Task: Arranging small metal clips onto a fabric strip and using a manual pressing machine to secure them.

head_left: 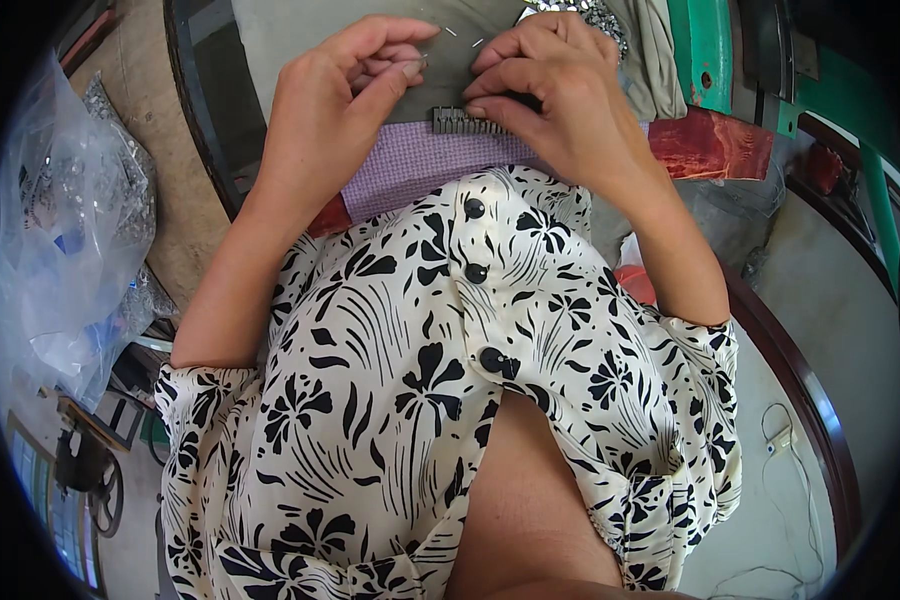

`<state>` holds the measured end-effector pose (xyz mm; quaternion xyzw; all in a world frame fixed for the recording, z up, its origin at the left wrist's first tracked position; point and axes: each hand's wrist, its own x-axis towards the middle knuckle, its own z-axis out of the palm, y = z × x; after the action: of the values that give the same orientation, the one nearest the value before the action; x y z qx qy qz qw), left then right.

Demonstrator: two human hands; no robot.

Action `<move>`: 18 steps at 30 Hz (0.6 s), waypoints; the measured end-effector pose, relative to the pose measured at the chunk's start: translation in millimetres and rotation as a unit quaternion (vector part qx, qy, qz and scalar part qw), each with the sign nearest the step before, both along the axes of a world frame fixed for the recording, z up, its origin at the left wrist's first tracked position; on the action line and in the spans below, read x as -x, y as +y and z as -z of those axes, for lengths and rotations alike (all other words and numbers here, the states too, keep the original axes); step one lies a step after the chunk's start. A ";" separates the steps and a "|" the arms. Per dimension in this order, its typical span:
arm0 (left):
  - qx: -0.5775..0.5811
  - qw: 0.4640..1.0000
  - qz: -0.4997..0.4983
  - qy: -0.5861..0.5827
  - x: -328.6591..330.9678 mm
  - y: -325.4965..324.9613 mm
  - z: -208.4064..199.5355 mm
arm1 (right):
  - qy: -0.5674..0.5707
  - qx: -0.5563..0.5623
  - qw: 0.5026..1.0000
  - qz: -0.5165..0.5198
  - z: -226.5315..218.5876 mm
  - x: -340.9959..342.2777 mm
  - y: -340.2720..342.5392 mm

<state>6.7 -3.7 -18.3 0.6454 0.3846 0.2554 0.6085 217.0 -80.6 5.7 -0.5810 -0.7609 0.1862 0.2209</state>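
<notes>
My left hand (pixel 345 85) is at the upper middle, its thumb and fingertips drawn together on a thin metal pin (pixel 424 60). To its right, my right hand (pixel 565 90) is curled over a dark toothed metal block (pixel 455 121). My right thumb presses on the block's top edge, and the hand hides its right end. The block lies at the near edge of a grey-green cloth (pixel 320 35), beside a purple checked cloth (pixel 410 160). Between my hands lie two loose thin pins, one farther left (pixel 451 31) and another by my right fingers (pixel 477 43).
Beyond my right hand is a heap of small shiny metal pieces (pixel 600 22). Green machine parts (pixel 702 55) stand at right, near a red sheet (pixel 720 147). A clear plastic bag (pixel 60 250) with shiny pieces hangs at left. A white cable (pixel 808 490) trails on the floor.
</notes>
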 end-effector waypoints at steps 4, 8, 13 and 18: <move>0.081 0.994 0.033 -0.063 -0.1 2.6 -1.5 | 0.186 0.042 0.977 0.099 -28.7 1.7 13.0; 0.115 0.982 0.048 -0.140 -20.6 4.2 -20.0 | 0.307 0.077 0.936 0.156 -25.1 -0.8 14.1; 0.168 0.976 0.018 -0.138 -29.4 5.0 -33.2 | 0.419 0.005 0.905 0.065 -7.6 -17.4 8.1; -0.276 0.941 0.114 0.159 -13.2 19.7 -14.5 | 0.313 -0.250 0.907 -0.131 16.4 -18.5 33.4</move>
<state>19.9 16.1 -3.8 0.8595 0.3144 0.1747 0.3631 235.5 -47.2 -10.7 -0.3135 -0.7439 0.1892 0.5590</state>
